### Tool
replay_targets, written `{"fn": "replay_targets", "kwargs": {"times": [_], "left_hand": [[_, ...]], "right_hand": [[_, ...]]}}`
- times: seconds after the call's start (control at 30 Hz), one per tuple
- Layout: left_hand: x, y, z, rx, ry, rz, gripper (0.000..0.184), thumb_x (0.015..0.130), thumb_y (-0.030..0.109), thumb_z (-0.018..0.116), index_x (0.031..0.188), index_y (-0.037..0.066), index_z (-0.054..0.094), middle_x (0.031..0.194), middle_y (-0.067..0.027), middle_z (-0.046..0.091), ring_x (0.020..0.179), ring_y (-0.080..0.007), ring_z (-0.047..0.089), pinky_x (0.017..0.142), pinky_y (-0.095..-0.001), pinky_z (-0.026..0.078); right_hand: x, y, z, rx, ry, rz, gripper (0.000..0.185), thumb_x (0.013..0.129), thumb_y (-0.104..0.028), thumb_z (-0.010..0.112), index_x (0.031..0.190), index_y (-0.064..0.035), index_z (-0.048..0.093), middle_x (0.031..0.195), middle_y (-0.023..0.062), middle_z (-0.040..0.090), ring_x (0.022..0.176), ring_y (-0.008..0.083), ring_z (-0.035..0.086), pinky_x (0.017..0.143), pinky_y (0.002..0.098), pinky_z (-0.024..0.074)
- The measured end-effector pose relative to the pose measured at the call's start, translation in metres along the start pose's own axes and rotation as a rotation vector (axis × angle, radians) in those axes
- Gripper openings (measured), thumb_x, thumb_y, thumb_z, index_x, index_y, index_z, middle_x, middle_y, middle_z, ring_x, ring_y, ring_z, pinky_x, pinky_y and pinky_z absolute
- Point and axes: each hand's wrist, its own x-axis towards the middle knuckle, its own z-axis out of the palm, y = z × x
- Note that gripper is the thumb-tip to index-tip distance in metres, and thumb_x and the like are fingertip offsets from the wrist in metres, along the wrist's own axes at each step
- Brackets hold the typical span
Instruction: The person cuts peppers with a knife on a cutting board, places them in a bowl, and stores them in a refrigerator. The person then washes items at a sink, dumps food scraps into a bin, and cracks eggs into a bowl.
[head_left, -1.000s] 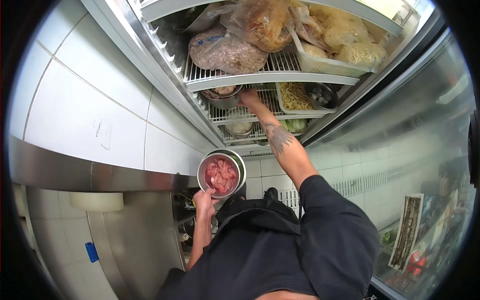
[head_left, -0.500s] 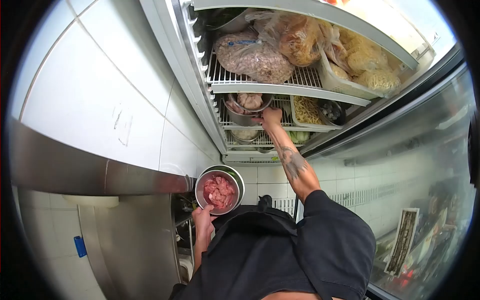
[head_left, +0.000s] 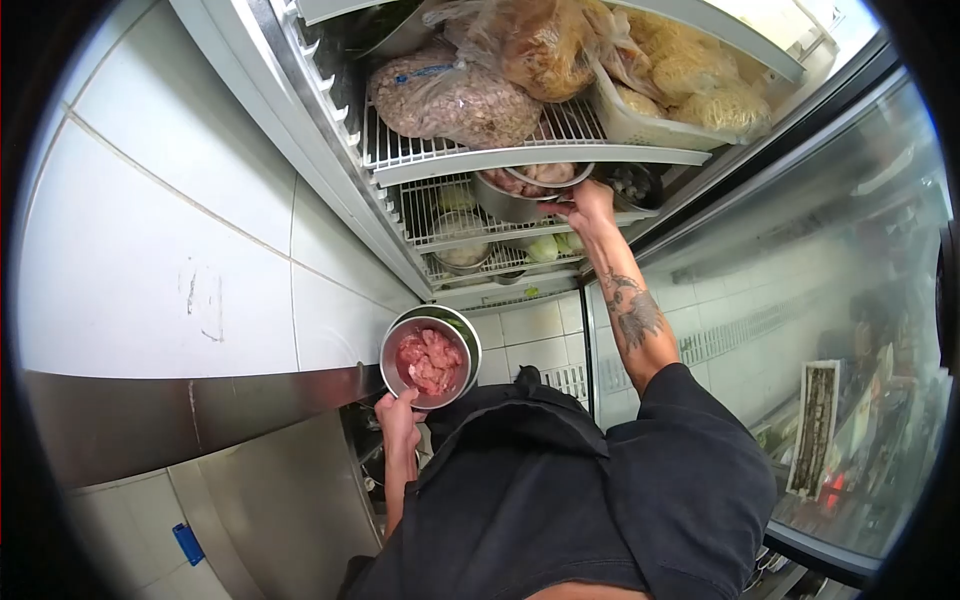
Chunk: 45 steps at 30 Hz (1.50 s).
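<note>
My left hand [head_left: 399, 412] grips the rim of a metal bowl [head_left: 432, 362] of raw pink meat. Another metal bowl [head_left: 468, 325] with something green in it sits right under or behind that one. Inside the open fridge, my right hand [head_left: 585, 205] is closed on the right side of a metal pot [head_left: 510, 205] on the middle shelf. A smaller bowl with pale meat [head_left: 548, 173] rests on top of the pot, partly hidden by the shelf edge above.
Above are a large bag of minced food [head_left: 455, 100] and a white basket of bagged noodles [head_left: 650, 128]. A bowl [head_left: 462, 250] stands on the lower rack. The glass door [head_left: 740, 300] stands open at right; a steel counter [head_left: 285, 480] is lower left.
My right hand and the pot have moved right along the shelf, and the pot now covers the tray of yellow strips. My left hand still holds the meat bowl.
</note>
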Motion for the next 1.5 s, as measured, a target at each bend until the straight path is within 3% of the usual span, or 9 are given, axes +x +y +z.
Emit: {"fn": "replay_targets", "kwargs": {"times": [0.3,0.53,0.6,0.83,1.03,1.1,1.27,1.4,1.5], "left_hand": [[0.006,0.007,0.004,-0.061,-0.026,0.052,0.02,0.079,0.001,0.06,0.099,-0.005,0.059,0.094,-0.0124,0.066,0.076,-0.0234,0.067,0.064,-0.0354,0.058],[0.042,0.063,0.075,-0.082,-0.159,0.133,0.025,0.08,0.0,0.059,0.104,-0.007,0.058,0.099,-0.0149,0.063,0.09,-0.0266,0.065,0.073,-0.0423,0.058],[0.052,0.087,0.109,-0.124,-0.209,0.121,0.025,0.08,-0.001,0.057,0.104,-0.009,0.057,0.103,-0.0176,0.062,0.094,-0.0274,0.063,0.079,-0.046,0.058],[0.17,0.128,0.213,-0.304,-0.164,0.05,0.019,0.087,-0.001,0.049,0.103,-0.012,0.048,0.084,-0.0216,0.049,0.085,-0.0424,0.058,0.083,-0.0589,0.058],[0.3,0.127,0.234,-0.234,-0.158,0.1,0.032,0.095,0.014,0.047,0.12,-0.006,0.046,0.114,-0.0197,0.054,0.105,-0.029,0.055,0.077,-0.0457,0.063],[0.271,0.155,0.245,0.046,-0.13,0.073,0.036,0.097,0.018,0.048,0.128,-0.001,0.046,0.119,-0.0183,0.054,0.107,-0.0273,0.054,0.078,-0.0446,0.063],[0.277,0.157,0.251,-0.286,-0.128,0.024,0.039,0.099,0.024,0.047,0.135,0.01,0.04,0.125,-0.0144,0.043,0.114,-0.0353,0.044,0.086,-0.0492,0.058],[0.229,0.158,0.243,-0.21,-0.208,0.138,0.043,0.096,0.034,0.05,0.135,0.018,0.041,0.124,-0.014,0.041,0.114,-0.0344,0.04,0.092,-0.0517,0.053],[0.195,0.144,0.22,-0.284,-0.373,0.079,0.052,0.094,0.04,0.05,0.133,0.007,0.038,0.134,-0.0189,0.036,0.119,-0.0368,0.045,0.097,-0.0487,0.048]], "right_hand": [[0.08,-0.02,-0.057,0.071,0.148,-0.059,0.025,0.098,-0.015,0.049,0.108,0.0073,0.056,0.097,0.0217,0.061,0.078,0.0388,0.063,0.062,0.0608,0.0591],[0.127,-0.006,-0.072,0.329,0.208,-0.123,0.02,0.09,-0.011,0.064,0.103,0.0028,0.057,0.091,0.0184,0.06,0.075,0.0329,0.061,0.066,0.061,0.059],[0.101,-0.014,-0.057,0.391,0.255,-0.129,0.032,0.083,-0.01,0.072,0.105,0.0066,0.057,0.105,0.0204,0.06,0.083,0.0339,0.061,0.061,0.0572,0.0572],[0.105,-0.004,-0.056,0.385,0.297,-0.086,0.02,0.091,-0.007,0.059,0.105,0.0065,0.055,0.099,0.0181,0.062,0.072,0.0295,0.061,0.06,0.0523,0.0555],[0.08,-0.019,-0.06,0.214,0.209,-0.118,0.02,0.09,0.0,0.05,0.108,0.0077,0.053,0.099,0.0172,0.056,0.08,0.0332,0.059,0.067,0.0547,0.0589],[0.07,-0.021,-0.063,0.192,0.197,-0.16,0.019,0.089,0.001,0.05,0.107,0.0062,0.055,0.101,0.0156,0.055,0.083,0.0332,0.058,0.067,0.0551,0.0602],[0.088,-0.035,-0.059,0.216,0.267,-0.1,0.033,0.088,-0.007,0.063,0.115,0.0102,0.052,0.118,0.0194,0.055,0.095,0.0315,0.059,0.068,0.0527,0.0585],[0.097,-0.029,-0.057,0.214,0.275,-0.15,0.021,0.09,-0.012,0.06,0.103,0.0043,0.059,0.102,0.0172,0.06,0.085,0.0294,0.061,0.061,0.0514,0.0598],[0.09,0.016,-0.07,0.191,0.178,-0.236,0.023,0.09,-0.013,0.057,0.109,-0.0001,0.055,0.108,0.0159,0.058,0.082,0.0305,0.063,0.061,0.0463,0.0586]]}}
